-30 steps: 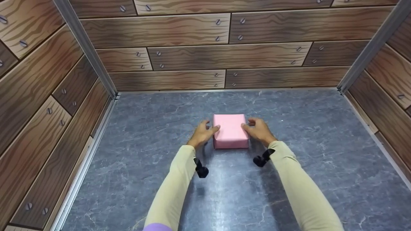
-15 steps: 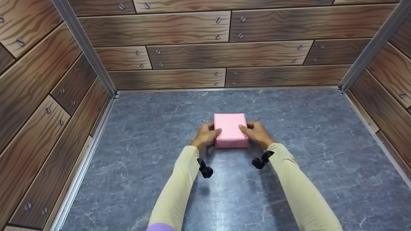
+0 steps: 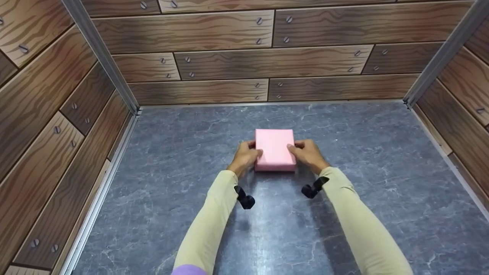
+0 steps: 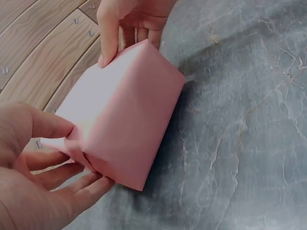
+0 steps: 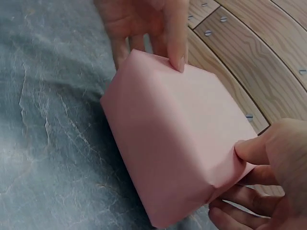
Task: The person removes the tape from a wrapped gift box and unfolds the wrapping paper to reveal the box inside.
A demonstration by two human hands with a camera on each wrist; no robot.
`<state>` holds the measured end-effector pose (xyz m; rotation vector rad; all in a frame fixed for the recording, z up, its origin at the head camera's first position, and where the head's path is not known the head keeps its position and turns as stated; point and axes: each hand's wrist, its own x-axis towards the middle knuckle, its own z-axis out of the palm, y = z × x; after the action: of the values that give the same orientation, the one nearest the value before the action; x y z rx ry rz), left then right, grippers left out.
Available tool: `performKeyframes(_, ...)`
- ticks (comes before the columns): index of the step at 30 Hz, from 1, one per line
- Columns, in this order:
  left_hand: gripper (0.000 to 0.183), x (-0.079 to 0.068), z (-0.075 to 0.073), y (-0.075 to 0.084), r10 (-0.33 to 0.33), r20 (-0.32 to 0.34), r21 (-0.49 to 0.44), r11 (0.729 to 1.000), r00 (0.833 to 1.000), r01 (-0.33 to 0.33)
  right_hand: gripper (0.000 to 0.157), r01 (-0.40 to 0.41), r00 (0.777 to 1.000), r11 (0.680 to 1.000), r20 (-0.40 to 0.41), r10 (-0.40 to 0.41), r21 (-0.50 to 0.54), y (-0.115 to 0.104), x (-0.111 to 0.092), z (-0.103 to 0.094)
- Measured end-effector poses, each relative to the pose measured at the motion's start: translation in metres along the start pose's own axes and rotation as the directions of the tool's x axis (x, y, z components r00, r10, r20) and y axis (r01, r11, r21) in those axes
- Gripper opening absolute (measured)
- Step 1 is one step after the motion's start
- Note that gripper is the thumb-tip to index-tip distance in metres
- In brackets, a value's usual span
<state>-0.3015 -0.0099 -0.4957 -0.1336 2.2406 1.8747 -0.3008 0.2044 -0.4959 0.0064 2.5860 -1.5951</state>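
Note:
A pink paper-wrapped box [image 3: 275, 148] is between the two hands in the head view. My left hand [image 3: 244, 156] grips its left side, thumb on the top face and fingers against the side. On the opposite side my right hand [image 3: 309, 153] holds it the same way. Up close in the left wrist view, the left fingers [image 4: 91, 187] press the folded end of the wrapping on the box [image 4: 129, 129]. From the right wrist view, the right thumb [image 5: 254, 151] lies on the top edge of the box [image 5: 158, 134], its fingers curled at the folded end.
The grey marbled floor [image 3: 183, 152] spreads around the box. Wood-plank panels form a back wall [image 3: 214, 65], a left wall [image 3: 49, 160] and a right wall [image 3: 462, 114], with metal corner posts [image 3: 103, 57]. Small black wrist cameras [image 3: 245, 199] sit under both forearms.
Both hands have closed in on the box's sides, the left one moving right to meet it. The box has since shifted slightly away from me, held between them.

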Motion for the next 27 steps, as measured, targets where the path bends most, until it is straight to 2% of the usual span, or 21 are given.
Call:
performKeyframes(3,0.054,-0.002,-0.003,0.005,0.030,-0.023,0.029,0.999,0.999,-0.029,0.040,0.007,1.000,1.000,0.001,-0.007,0.013,-0.004,0.000,-0.002)
performKeyframes(8,0.048,-0.005,-0.007,0.011,0.084,-0.053,0.081,0.993,0.995,-0.080,0.040,-0.001,1.000,0.995,0.018,-0.001,0.098,-0.012,-0.002,-0.005)
performKeyframes(12,0.045,-0.008,-0.008,0.017,0.113,-0.067,0.094,0.990,0.991,-0.106,0.037,0.016,1.000,0.989,-0.012,-0.015,0.149,-0.017,-0.002,-0.008)
performKeyframes(18,0.038,-0.012,-0.008,0.022,0.148,-0.078,0.031,0.989,0.986,-0.145,0.039,0.023,0.999,0.961,-0.030,-0.015,0.277,-0.021,-0.004,-0.011)
performKeyframes(23,0.035,-0.015,-0.009,0.022,0.170,-0.100,-0.030,0.984,0.980,-0.174,0.040,-0.028,0.999,0.937,-0.020,0.038,0.347,-0.024,-0.006,-0.015)
performKeyframes(27,0.039,-0.014,-0.010,0.023,0.161,-0.122,-0.085,0.981,0.979,-0.172,0.041,-0.068,0.998,0.916,0.015,0.068,0.396,-0.028,-0.007,-0.018)
